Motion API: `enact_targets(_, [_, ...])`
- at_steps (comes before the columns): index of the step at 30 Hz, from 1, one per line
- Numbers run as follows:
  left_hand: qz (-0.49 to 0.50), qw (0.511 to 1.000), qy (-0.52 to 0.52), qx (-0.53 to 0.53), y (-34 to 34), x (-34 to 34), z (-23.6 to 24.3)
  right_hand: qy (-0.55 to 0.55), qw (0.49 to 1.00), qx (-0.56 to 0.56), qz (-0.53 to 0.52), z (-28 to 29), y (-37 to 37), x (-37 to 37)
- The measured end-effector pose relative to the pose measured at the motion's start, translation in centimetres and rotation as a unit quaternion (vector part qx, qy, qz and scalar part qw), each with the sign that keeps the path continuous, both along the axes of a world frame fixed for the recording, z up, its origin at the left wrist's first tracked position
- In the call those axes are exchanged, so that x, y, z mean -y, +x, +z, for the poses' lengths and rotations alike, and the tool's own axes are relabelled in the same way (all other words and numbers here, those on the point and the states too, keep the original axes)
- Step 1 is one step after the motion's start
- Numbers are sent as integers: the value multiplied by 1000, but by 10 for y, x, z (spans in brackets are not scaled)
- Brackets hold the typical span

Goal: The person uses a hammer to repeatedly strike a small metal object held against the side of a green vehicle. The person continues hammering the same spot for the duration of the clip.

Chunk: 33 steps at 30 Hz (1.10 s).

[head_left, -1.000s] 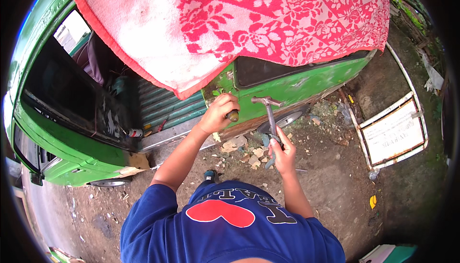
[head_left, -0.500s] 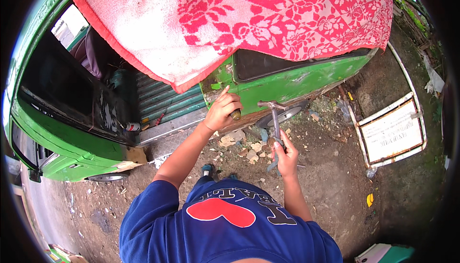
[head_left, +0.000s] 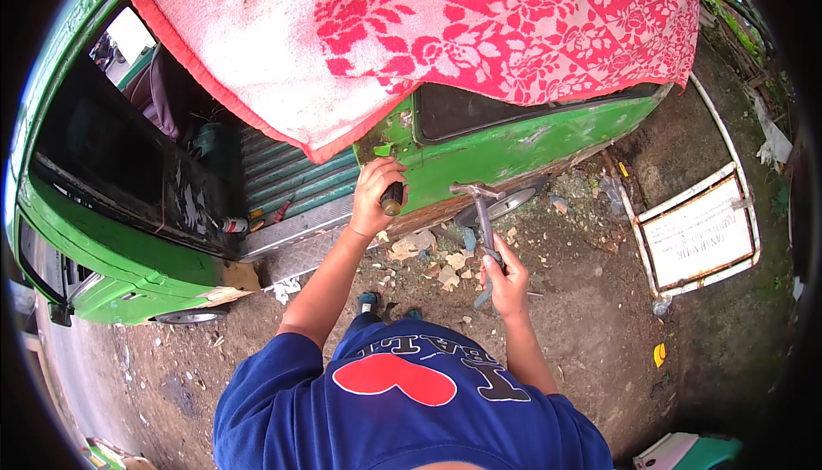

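Observation:
My right hand (head_left: 509,287) is closed round the grip of a hammer (head_left: 486,229), its metal head up and pointing toward the van's side. A bluish-grey strip hangs at the grip. My left hand (head_left: 373,199) is wrapped round a dark tool handle (head_left: 393,197) with a yellowish butt end; its far end is hidden by my fingers, so I cannot tell the tool's kind. That hand is at the edge of the green van's body panel (head_left: 462,162), beside the open doorway. The hammer head is apart from the handle, to its right.
A pink floral blanket (head_left: 514,33) drapes over the van's roof. Inside the doorway lie a ribbed floor (head_left: 265,175) and a spray can (head_left: 233,225). Paint flakes (head_left: 411,246) litter the ground. A rusty white-panelled frame (head_left: 698,230) lies at right, near a yellow scrap (head_left: 659,354).
My left hand has turned and shifted slightly left and down, with its index finger now curled in, showing more of the dark handle. The hammer has barely moved.

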<state>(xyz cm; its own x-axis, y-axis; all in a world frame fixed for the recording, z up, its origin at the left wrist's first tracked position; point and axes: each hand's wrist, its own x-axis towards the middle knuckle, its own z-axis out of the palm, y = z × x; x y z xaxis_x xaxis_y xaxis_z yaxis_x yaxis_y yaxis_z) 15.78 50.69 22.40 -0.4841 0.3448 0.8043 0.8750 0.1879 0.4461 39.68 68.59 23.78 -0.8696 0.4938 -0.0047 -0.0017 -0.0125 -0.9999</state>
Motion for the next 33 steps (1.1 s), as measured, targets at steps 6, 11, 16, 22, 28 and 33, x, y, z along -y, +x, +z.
enact_targets(6, [32,998,22,56,7,7,3,7,1000,-8,10,6,-1,9])
enact_targets(11, [-46,989,74,118,1,9,0,188,978,-65,61,24,-8,24])
enact_targets(16, [-46,985,94,136,-2,10,4,450,866,-194,97,57,-19,43])
enact_targets(22, [-37,988,85,123,-7,11,2,556,812,-140,109,64,-31,49])
enact_targets(28, [-58,984,80,151,-9,14,2,559,808,-159,95,62,-34,55])
enact_targets(33, [-91,977,85,170,-12,15,-5,508,840,-174,80,49,-32,57])
